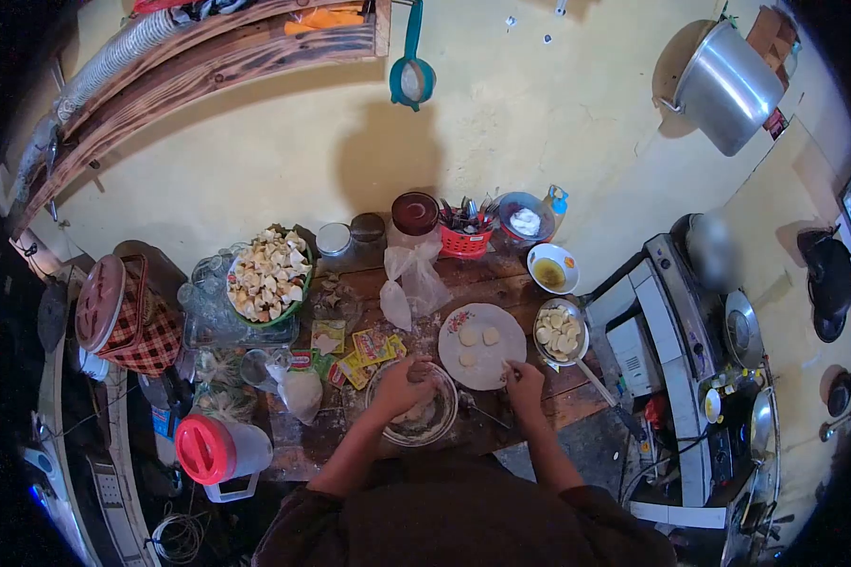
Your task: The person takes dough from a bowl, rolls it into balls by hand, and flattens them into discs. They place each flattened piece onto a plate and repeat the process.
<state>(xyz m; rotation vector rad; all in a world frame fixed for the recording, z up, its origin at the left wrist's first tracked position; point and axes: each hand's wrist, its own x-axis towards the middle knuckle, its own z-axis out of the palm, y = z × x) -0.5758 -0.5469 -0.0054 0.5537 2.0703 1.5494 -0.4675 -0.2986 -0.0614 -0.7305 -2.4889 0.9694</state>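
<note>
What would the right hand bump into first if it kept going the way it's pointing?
The right hand points up and a bit left, toward the wall. Most likely it would first meet the round plate with dough discs, whose near edge lies just past the fingertips. Height above the plate is hard to judge.

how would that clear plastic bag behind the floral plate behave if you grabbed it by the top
The clear plastic bag would probably be floppy: it is thin film, gathered at the top and sagging into a lump low down. It likely swings and hangs bottom-heavy, since whatever is in it sits at the base. It may brush the floral plate, which lies right beside it.
</note>
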